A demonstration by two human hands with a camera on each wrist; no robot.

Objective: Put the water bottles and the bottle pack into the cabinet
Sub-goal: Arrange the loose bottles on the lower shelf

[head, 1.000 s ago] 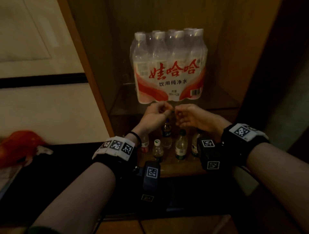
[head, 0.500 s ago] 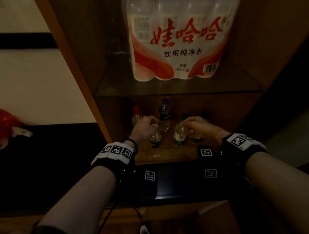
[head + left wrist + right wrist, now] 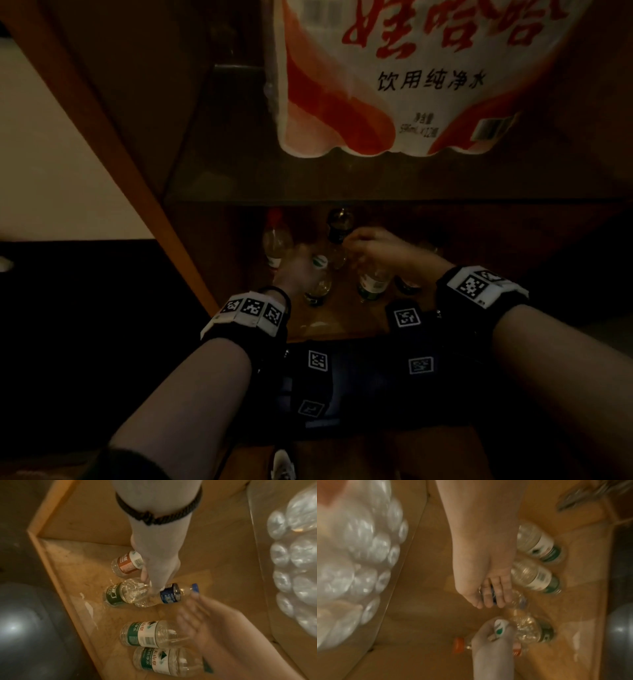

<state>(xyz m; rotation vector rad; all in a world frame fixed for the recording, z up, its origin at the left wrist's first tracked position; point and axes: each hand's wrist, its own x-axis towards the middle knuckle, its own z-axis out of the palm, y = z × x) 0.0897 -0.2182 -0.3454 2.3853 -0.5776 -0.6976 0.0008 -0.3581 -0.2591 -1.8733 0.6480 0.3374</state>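
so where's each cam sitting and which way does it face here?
Head: on the head, facing down into the cabinet; both forearms, bottle pack above.
Left wrist: along the left hand at the green-capped bottle.
Right wrist: along the right hand over the blue-label bottle.
Shared: both wrist views show both hands.

Your forearms are bare; each wrist wears a black strap (image 3: 246, 329) topped with a white band of square black-and-white coded tags, the right strap (image 3: 479, 291) likewise. Black camera blocks carrying more tags hang beneath, and a dark braided cord (image 3: 154, 516) circles your left wrist
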